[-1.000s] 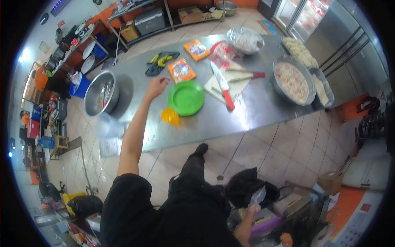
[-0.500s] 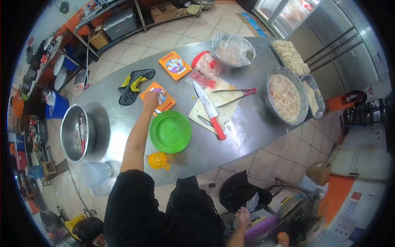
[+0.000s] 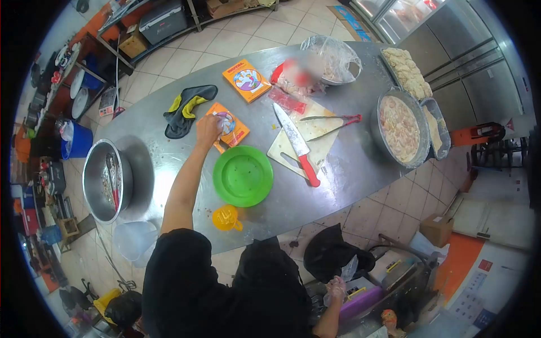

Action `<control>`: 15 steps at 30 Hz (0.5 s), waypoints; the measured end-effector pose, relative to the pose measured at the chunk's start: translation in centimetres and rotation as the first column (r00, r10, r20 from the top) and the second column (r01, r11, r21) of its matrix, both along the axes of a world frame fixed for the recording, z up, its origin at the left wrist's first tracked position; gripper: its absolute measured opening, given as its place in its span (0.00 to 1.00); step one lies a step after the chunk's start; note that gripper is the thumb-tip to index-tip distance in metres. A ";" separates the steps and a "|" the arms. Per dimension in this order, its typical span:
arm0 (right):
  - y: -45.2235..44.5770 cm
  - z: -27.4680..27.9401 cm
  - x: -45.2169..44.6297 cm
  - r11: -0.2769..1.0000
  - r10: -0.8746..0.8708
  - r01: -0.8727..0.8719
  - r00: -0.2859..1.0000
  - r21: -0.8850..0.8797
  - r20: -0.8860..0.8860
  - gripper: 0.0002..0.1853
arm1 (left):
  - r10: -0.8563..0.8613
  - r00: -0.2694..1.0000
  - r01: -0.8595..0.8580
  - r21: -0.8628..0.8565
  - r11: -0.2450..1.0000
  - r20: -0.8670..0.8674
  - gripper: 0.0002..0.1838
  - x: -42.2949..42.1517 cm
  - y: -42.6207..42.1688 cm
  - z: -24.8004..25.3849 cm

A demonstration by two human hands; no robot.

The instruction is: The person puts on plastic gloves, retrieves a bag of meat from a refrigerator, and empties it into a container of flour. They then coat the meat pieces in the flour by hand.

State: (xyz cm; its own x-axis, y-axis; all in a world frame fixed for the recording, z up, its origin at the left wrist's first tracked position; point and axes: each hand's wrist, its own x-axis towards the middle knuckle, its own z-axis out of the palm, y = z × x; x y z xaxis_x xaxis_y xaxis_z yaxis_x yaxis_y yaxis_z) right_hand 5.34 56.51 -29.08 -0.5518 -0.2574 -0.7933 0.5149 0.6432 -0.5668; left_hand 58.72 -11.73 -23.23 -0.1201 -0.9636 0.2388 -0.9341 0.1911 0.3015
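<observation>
My bare left hand [image 3: 208, 130] is over the near orange box [image 3: 232, 127], its fingers curled at the round printed opening. Whatever the fingertips pinch is hidden. Clear, crinkled plastic covers my right hand [image 3: 336, 289], which is low at the right, off the table. A loose piece of clear plastic [image 3: 350, 268] sticks up beside it; its fingers are too blurred to read. Close to my left hand are a black-and-yellow cloth-like item [image 3: 186, 110], a green bowl [image 3: 243, 176] and a second orange box [image 3: 247, 80].
On the steel table [image 3: 169, 163] are a red-handled knife [image 3: 298, 146], tongs [image 3: 332, 127], a cutting board [image 3: 282, 147], a yellow cup [image 3: 226, 218] and a steel bowl [image 3: 125, 180]. A large bowl of pale food [image 3: 399, 129] and a dough tray [image 3: 407, 73] stand at the right.
The view has shifted slightly, so the table's objects appear a little farther right. My left hand stays at the near orange box. My right hand remains low at the right.
</observation>
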 end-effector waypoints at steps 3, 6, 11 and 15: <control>-1.4 1.5 1.5 0.981 0.110 -0.085 0.984 0.175 -0.140 0.14 | -0.054 0.997 0.043 -0.173 0.984 -0.059 0.10 0.2 -0.1 -2.0; -1.5 1.5 1.5 0.986 0.143 -0.141 0.990 0.089 -0.006 0.14 | 0.048 0.984 -0.042 0.039 0.998 -0.173 0.08 0.8 -0.5 -2.4; -4.5 4.6 3.8 0.963 0.190 -0.145 0.963 0.227 -0.190 0.14 | 0.155 0.940 -0.078 0.252 0.965 -0.303 0.08 0.1 0.0 1.7; -3.3 3.4 3.5 0.979 0.173 -0.145 0.964 0.147 -0.200 0.14 | -0.055 0.990 0.054 -0.011 0.998 -0.133 0.10 0.3 0.7 -0.4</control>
